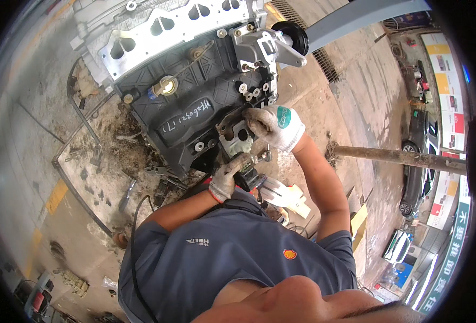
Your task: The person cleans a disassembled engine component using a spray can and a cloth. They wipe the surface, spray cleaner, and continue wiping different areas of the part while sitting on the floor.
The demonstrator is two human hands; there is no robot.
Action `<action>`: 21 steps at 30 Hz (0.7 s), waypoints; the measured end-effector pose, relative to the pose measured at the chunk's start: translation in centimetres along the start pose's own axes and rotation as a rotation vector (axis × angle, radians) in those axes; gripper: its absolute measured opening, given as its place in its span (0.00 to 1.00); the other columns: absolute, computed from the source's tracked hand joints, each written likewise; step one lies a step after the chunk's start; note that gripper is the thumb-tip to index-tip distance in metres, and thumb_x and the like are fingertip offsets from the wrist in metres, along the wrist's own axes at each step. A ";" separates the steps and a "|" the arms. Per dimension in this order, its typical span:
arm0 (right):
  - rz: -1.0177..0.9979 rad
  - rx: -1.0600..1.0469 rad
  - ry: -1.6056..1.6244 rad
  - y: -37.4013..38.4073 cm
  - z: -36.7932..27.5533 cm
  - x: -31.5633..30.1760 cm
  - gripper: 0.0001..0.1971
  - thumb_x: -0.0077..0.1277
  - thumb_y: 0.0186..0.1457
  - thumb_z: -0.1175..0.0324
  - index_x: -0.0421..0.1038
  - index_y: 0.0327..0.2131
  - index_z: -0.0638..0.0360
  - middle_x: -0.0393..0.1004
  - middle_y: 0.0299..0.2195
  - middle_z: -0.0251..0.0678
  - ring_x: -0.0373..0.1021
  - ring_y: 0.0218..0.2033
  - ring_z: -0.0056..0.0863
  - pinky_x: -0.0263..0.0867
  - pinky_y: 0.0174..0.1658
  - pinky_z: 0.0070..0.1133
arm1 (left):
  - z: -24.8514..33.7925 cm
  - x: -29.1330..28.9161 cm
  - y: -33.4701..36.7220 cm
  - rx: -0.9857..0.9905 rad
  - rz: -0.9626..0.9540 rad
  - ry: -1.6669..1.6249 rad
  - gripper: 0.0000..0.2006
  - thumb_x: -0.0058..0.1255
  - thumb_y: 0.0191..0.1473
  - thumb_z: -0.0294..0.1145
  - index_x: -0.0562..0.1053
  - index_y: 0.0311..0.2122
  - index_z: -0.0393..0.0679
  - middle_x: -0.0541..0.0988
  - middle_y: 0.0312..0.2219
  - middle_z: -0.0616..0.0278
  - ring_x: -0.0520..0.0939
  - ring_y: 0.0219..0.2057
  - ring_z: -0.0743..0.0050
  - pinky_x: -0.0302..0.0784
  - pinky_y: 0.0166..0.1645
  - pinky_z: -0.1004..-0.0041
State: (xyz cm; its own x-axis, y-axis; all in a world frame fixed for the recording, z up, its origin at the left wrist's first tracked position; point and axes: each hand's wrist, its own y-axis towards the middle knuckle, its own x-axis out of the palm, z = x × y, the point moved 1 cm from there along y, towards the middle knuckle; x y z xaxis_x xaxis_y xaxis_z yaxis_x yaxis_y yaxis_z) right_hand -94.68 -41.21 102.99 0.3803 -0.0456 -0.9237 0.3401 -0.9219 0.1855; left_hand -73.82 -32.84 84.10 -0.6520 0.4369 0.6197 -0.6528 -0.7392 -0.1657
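Observation:
My left hand (pixel 225 177), in a dirty white knit glove, curls around a dark blocky part (pixel 247 178) at the lower end of the engine. A short metal piece (pixel 266 156) juts out beside that part. Just above it, a grey metal bracket (pixel 237 141) with round holes lies against the engine block (pixel 181 116). My right hand (pixel 274 126), gloved in white with a green patch, is closed at the bracket's upper right corner. Whatever its fingers hold is hidden.
A silver cylinder head (pixel 157 32) tops the black block, with a bracket and black pulley (pixel 292 37) at its right. Loose tools (pixel 128 194) lie on a stained tray (pixel 95 180) at left. A pole (pixel 399 156) and a parked car (pixel 418 161) stand right.

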 end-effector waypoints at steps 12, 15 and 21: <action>-0.105 0.092 0.187 0.0 -0.1 0.3 0.18 0.62 0.57 0.74 0.78 0.52 0.56 0.83 0.33 0.42 0.80 0.32 0.40 0.75 0.36 0.30 | 0.8 -0.7 -0.3 -0.016 -0.022 0.080 0.20 0.47 0.71 0.37 0.76 0.59 0.33 0.82 0.54 0.56 0.82 0.56 0.68 0.76 0.64 0.67; -0.131 0.111 0.135 -0.3 1.0 0.8 0.18 0.62 0.55 0.73 0.78 0.50 0.55 0.82 0.32 0.40 0.80 0.32 0.39 0.75 0.35 0.29 | 0.6 -0.8 -0.2 0.200 -0.077 0.393 0.19 0.42 0.73 0.34 0.76 0.60 0.34 0.82 0.55 0.56 0.82 0.56 0.68 0.75 0.64 0.68; -0.016 -0.016 -0.227 0.2 -0.2 -0.1 0.15 0.61 0.59 0.54 0.76 0.45 0.49 0.75 0.24 0.36 0.76 0.26 0.42 0.73 0.29 0.34 | 3.7 1.3 1.0 -0.193 -0.032 -0.230 0.16 0.49 0.69 0.40 0.78 0.51 0.40 0.84 0.43 0.58 0.85 0.46 0.65 0.82 0.54 0.63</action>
State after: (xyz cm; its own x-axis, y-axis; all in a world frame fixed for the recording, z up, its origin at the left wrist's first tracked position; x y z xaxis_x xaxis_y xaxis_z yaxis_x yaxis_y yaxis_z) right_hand -94.52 -41.33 103.16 0.1719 -0.1183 -0.9780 0.3585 -0.9172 0.1740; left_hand -73.83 -34.92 87.60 -0.5397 0.3144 0.7809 -0.7471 -0.6064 -0.2723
